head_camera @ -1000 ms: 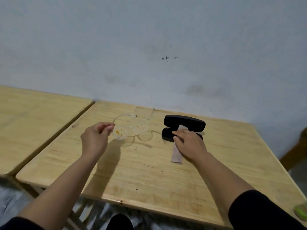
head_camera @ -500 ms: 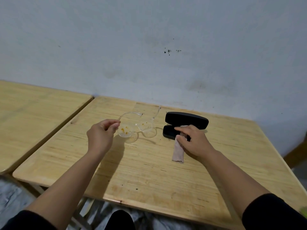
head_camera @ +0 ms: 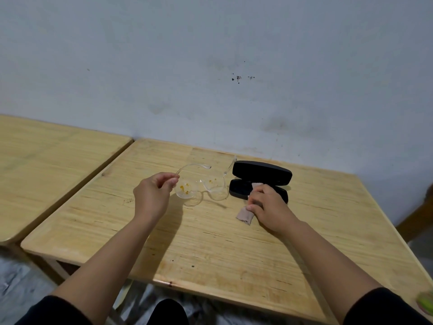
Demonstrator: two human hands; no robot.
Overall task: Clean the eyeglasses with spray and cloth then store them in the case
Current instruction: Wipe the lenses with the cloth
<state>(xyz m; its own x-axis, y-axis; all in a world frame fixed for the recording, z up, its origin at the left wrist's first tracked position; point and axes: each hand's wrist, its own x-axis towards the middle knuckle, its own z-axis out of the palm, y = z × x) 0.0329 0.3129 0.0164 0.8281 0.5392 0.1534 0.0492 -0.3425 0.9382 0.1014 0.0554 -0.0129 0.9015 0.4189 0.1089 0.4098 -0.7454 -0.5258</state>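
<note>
Eyeglasses, clear plastic and orange-smeared (head_camera: 201, 186), run left-right, pinched at their left end by the left hand (head_camera: 153, 195); right hand (head_camera: 267, 208), just right, grips the beige cloth (head_camera: 245, 215).

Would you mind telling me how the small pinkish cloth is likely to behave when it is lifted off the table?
The cloth looks thin and crumpled under the right hand, so it will probably hang limp. It seems light, likely lifting with a pinch. One end lies on the open case, so it may drag there.
</note>
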